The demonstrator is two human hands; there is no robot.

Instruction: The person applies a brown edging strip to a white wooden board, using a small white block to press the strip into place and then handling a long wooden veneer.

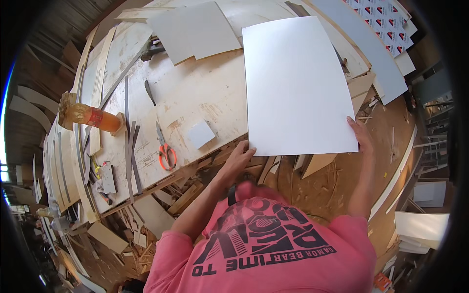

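Note:
A large white rectangular board [298, 88] reaches over the front edge of the workbench. My left hand [238, 158] is closed on its near left corner, fingers at the edge. On the near right side, my right hand [360, 134] grips the board's edge, with part of the fingers hidden by it. Left of the board lies a small white square piece [201, 134] on the bench. Beyond that, scissors [166, 154] with orange handles rest with their blades pointing away from me. Farther back is a thin dark curved tool [149, 93], whose kind is unclear.
The worn workbench [195, 93] carries more pale panels [198, 29] at the back and dark edging strips [132, 156] at left. A bottle of orange liquid [95, 117] and a metal plate-like tool [108, 178] are there too. Wood offcuts [137, 219] litter the floor.

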